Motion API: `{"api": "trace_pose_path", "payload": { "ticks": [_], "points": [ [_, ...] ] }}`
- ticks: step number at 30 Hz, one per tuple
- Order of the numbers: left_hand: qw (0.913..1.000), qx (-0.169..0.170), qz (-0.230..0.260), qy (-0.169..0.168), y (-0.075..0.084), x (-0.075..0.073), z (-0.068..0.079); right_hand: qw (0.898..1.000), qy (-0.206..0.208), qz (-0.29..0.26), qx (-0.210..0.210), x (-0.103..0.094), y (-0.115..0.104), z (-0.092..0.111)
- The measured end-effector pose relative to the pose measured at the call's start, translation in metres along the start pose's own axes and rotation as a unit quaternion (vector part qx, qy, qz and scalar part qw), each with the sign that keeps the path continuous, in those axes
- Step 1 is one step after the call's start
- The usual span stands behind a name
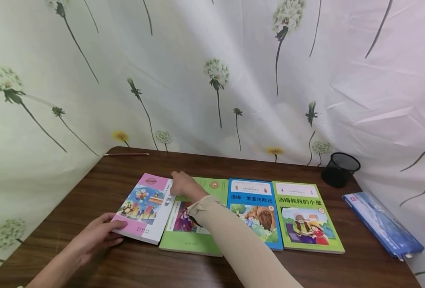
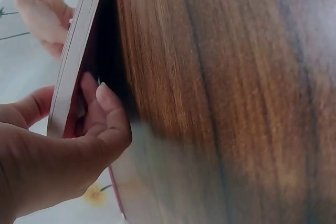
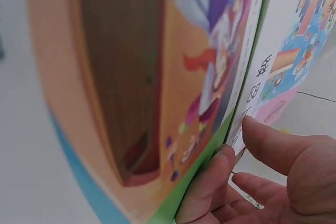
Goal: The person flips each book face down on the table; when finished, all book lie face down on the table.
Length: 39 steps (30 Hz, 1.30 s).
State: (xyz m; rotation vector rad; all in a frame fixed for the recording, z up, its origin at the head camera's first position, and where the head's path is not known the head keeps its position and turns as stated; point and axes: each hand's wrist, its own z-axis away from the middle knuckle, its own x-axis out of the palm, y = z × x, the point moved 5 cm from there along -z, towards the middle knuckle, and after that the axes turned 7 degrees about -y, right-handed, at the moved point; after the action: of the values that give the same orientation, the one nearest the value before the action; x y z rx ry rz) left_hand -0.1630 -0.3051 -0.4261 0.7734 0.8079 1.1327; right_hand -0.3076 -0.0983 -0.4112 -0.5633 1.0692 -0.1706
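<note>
A pink and white book (image 1: pixel 140 208) lies at the left end of a row, its lower edge raised off the table. My left hand (image 1: pixel 95 236) grips its lower left corner; in the left wrist view the thumb is above the book (image 2: pixel 76 51) and curled fingers are below. My right hand (image 1: pixel 186 186) holds its top right corner, with the thumb on the cover in the right wrist view. A green book (image 1: pixel 187 244) lies beside it, partly hidden by my right sleeve. Further right are a blue book (image 1: pixel 259 224) and a lime-green book (image 1: pixel 307 224).
A pencil (image 1: pixel 127 154) lies along the back left edge of the brown wooden table (image 1: pixel 79 204). A black mesh cup (image 1: pixel 339 171) stands at the back right, with a blue package (image 1: pixel 381 224) in front of it. A dandelion-print curtain (image 1: pixel 183 80) hangs behind.
</note>
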Motion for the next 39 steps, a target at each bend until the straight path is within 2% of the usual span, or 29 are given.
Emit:
{"api": "trace_pose_path", "payload": {
  "ticks": [9,14,19,22,25,27,29,32,39],
  "points": [
    [0.9968,0.023,-0.048,0.06,0.014,-0.01,0.013,1.0,-0.003,-0.006,-0.009,0.0,-0.002,0.001],
    [0.9914,0.043,-0.089,0.085,0.024,-0.015,0.019,0.999,-0.006,-0.035,-0.011,-0.002,0.0,0.004],
    [0.986,0.06,-0.114,0.106,0.03,-0.015,0.026,0.996,-0.019,-0.084,-0.027,-0.008,-0.008,0.009],
    [0.9809,0.074,-0.135,0.119,0.033,-0.013,0.029,0.987,-0.029,-0.151,-0.038,-0.014,-0.018,0.015],
    [0.9715,0.093,-0.175,0.13,0.037,-0.009,0.032,0.972,-0.046,-0.224,-0.049,-0.019,-0.031,0.023],
    [0.9613,0.109,-0.21,0.142,0.04,-0.007,0.034,0.962,-0.059,-0.259,-0.06,-0.021,-0.041,0.028],
    [0.9503,0.122,-0.241,0.154,0.044,-0.004,0.036,0.957,-0.069,-0.273,-0.07,-0.023,-0.049,0.033],
    [0.9361,0.137,-0.274,0.172,0.048,0.001,0.036,0.955,-0.077,-0.275,-0.083,-0.028,-0.059,0.037],
    [0.9232,0.15,-0.297,0.192,0.049,0.009,0.045,0.96,-0.09,-0.26,-0.062,-0.027,-0.077,0.046]
  ]
}}
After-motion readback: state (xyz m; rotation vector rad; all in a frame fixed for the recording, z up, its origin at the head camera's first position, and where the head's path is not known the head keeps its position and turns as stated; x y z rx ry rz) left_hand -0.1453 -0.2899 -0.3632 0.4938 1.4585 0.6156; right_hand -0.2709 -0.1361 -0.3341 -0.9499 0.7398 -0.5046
